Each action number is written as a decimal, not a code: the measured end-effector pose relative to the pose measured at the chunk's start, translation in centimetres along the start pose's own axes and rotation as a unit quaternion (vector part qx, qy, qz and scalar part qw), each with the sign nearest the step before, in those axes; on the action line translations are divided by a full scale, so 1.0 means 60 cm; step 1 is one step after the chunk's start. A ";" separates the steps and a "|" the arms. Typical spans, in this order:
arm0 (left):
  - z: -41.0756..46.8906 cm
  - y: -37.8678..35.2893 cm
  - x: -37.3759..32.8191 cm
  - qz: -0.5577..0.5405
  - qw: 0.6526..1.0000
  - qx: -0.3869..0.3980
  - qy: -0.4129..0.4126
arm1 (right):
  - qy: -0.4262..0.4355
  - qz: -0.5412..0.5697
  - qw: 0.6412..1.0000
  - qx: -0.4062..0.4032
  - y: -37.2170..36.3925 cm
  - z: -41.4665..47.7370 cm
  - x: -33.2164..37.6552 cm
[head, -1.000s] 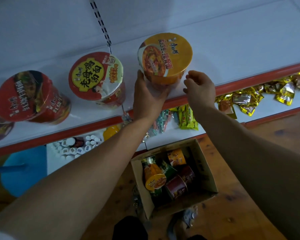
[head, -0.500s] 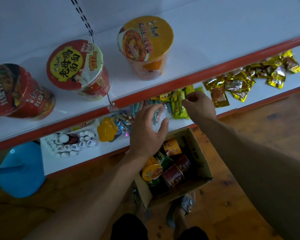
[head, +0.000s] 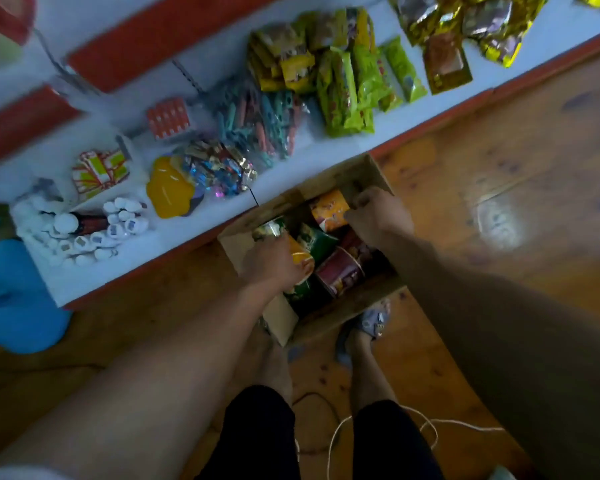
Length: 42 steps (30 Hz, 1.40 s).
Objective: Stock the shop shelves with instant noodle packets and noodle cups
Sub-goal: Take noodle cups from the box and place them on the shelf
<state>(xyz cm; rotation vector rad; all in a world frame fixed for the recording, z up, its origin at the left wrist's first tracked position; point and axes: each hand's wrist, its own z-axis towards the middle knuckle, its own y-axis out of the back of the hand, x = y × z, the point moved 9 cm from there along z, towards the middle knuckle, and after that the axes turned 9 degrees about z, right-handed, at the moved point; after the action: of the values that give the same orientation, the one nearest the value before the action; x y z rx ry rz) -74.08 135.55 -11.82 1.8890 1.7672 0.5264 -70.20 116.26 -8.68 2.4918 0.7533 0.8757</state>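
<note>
A cardboard box (head: 368,169) stands on the wooden floor in front of the bottom shelf, with several noodle cups lying inside. My left hand (head: 269,263) is down in the box, fingers curled over a yellow-lidded cup (head: 303,263). My right hand (head: 378,216) reaches into the box's right side, its fingers curled at an orange cup (head: 328,209). A dark red cup (head: 340,275) and a green cup (head: 317,237) lie between my hands. The red edge of a cup on the upper shelf (head: 4,15) shows blurred at the top left.
The bottom shelf (head: 326,147) carries green snack packets (head: 350,84), gold foil packets (head: 465,26), clothes pegs (head: 260,123), a yellow object (head: 168,192) and small white bottles (head: 84,230). A blue stool (head: 11,296) stands left. My slippered foot (head: 371,322) and a white cord (head: 423,424) are on the floor.
Both hands have left the orange cup standing on the upper shelf and dropped into the box. The view has tilted down from the upper shelf to the floor.
</note>
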 end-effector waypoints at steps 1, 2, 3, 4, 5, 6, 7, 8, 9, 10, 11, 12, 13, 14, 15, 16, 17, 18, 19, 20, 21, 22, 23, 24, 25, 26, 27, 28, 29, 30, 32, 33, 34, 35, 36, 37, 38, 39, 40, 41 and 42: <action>0.018 -0.023 -0.002 0.014 1.000 0.004 -0.001 | -0.010 0.002 1.000 0.015 -0.028 0.009 -0.025; 0.038 -0.046 -0.002 0.027 1.000 0.008 -0.002 | -0.020 0.004 0.999 0.028 -0.056 0.022 -0.049; 0.057 -0.070 -0.002 0.038 0.999 0.016 -0.001 | -0.028 0.005 0.999 0.041 -0.085 0.033 -0.072; 0.076 -0.094 0.001 0.042 0.999 0.027 0.002 | -0.040 0.008 0.998 0.053 -0.113 0.045 -0.094; 0.095 -0.117 0.007 0.039 0.998 0.040 0.007 | -0.051 0.014 0.997 0.063 -0.140 0.055 -0.113; 0.113 -0.137 0.014 0.037 0.998 0.052 0.014 | -0.062 0.021 0.995 0.071 -0.166 0.066 -0.131; 0.131 -0.156 0.023 0.037 0.997 0.062 0.022 | -0.067 0.029 0.994 0.076 -0.190 0.077 -0.147; 0.149 -0.173 0.032 0.040 0.997 0.067 0.029 | -0.073 0.038 0.993 0.081 -0.214 0.088 -0.161; 0.167 -0.186 0.040 0.042 0.996 0.069 0.033 | -0.078 0.047 0.992 0.087 -0.237 0.097 -0.174; 0.185 -0.197 0.048 0.043 0.996 0.070 0.035 | -0.086 0.055 0.990 0.097 -0.262 0.109 -0.186; 0.201 -0.206 0.055 0.044 0.996 0.071 0.037 | -0.092 0.060 0.988 0.109 -0.284 0.119 -0.195; 0.218 -0.213 0.061 0.047 0.995 0.074 0.037 | -0.096 0.063 0.986 0.119 -0.307 0.130 -0.204; 0.234 -0.221 0.066 0.049 0.995 0.078 0.036 | -0.097 0.062 0.986 0.124 -0.326 0.141 -0.210; 0.249 -0.228 0.070 0.049 0.995 0.082 0.035 | -0.100 0.065 0.984 0.130 -0.344 0.151 -0.216; 0.263 -0.237 0.072 0.046 0.994 0.088 0.033 | -0.101 0.069 0.983 0.138 -0.360 0.160 -0.222; 0.276 -0.246 0.072 0.041 0.994 0.094 0.028 | -0.104 0.072 0.981 0.147 -0.374 0.168 -0.228; 0.286 -0.253 0.072 0.035 0.994 0.098 0.022 | -0.106 0.072 0.980 0.153 -0.383 0.175 -0.232; 0.294 -0.258 0.071 0.029 0.995 0.099 0.016 | -0.112 0.075 0.979 0.156 -0.389 0.181 -0.237; 0.300 -0.259 0.071 0.022 0.995 0.093 0.015 | -0.117 0.078 0.978 0.157 -0.394 0.185 -0.242; 0.305 -0.257 0.072 0.016 0.996 0.084 0.017 | -0.122 0.084 0.977 0.155 -0.395 0.188 -0.245; 0.308 -0.253 0.074 0.010 0.997 0.076 0.022 | -0.126 0.091 0.976 0.153 -0.395 0.191 -0.248; 0.310 -0.249 0.076 0.005 0.997 0.070 0.026 | -0.132 0.101 0.975 0.149 -0.396 0.193 -0.251; 0.311 -0.245 0.077 0.002 0.997 0.067 0.027 | -0.136 0.110 0.974 0.146 -0.395 0.194 -0.253; 0.311 -0.240 0.078 -0.002 0.997 0.066 0.026 | -0.139 0.117 0.973 0.144 -0.393 0.194 -0.253; 0.311 -0.235 0.078 -0.008 0.998 0.066 0.023 | -0.140 0.120 0.973 0.141 -0.391 0.193 -0.253; 0.310 -0.227 0.076 -0.016 0.998 0.063 0.020 | -0.142 0.125 0.972 0.137 -0.386 0.192 -0.252; 0.307 -0.217 0.075 -0.028 0.998 0.058 0.016 | -0.146 0.131 0.971 0.134 -0.382 0.189 -0.252; 0.303 -0.207 0.072 -0.046 0.997 0.053 0.014 | -0.150 0.141 0.970 0.131 -0.377 0.186 -0.252; 0.297 -0.197 0.069 -0.073 0.996 0.050 0.014 | -0.155 0.156 0.967 0.124 -0.370 0.181 -0.252; 0.291 -0.189 0.065 -0.107 0.993 0.049 0.016 | -0.162 0.177 0.964 0.110 -0.360 0.175 -0.254; 0.275 -0.176 0.055 -0.177 0.983 0.047 0.023 | -0.173 0.223 0.957 0.069 -0.328 0.161 -0.254; 0.266 -0.168 0.049 -0.205 0.977 0.044 0.028 | -0.171 0.237 0.955 0.051 -0.310 0.154 -0.251; 0.256 -0.161 0.043 -0.231 0.971 0.042 0.032 | -0.168 0.247 0.954 0.037 -0.291 0.147 -0.247; 0.246 -0.153 0.036 -0.256 0.965 0.044 0.034 | -0.168 0.257 0.951 0.029 -0.272 0.138 -0.242; 0.235 -0.145 0.028 -0.280 0.958 0.048 0.037 | -0.168 0.265 0.949 0.023 -0.253 0.129 -0.238; 0.224 -0.137 0.022 -0.300 0.952 0.051 0.040 | -0.165 0.270 0.949 0.016 -0.233 0.121 -0.233; 0.211 -0.128 0.016 -0.318 0.946 0.053 0.045 | -0.161 0.272 0.949 0.010 -0.212 0.113 -0.229; 0.197 -0.118 0.011 -0.336 0.939 0.052 0.050 | -0.155 0.272 0.950 0.004 -0.192 0.105 -0.223; 0.181 -0.107 0.006 -0.353 0.933 0.050 0.055 | -0.150 0.273 0.950 -0.003 -0.171 0.097 -0.216; 0.166 -0.096 0.001 -0.373 0.925 0.046 0.058 | -0.145 0.276 0.950 -0.009 -0.147 0.087 -0.207; 0.149 -0.084 -0.004 -0.390 0.918 0.041 0.062 | -0.139 0.280 0.950 -0.017 -0.124 0.075 -0.198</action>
<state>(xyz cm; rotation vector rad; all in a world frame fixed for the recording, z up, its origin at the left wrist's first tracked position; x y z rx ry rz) -72.88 134.65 -21.99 1.0466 2.4394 0.2645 -77.71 114.08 -21.19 2.7577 -0.0757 0.6683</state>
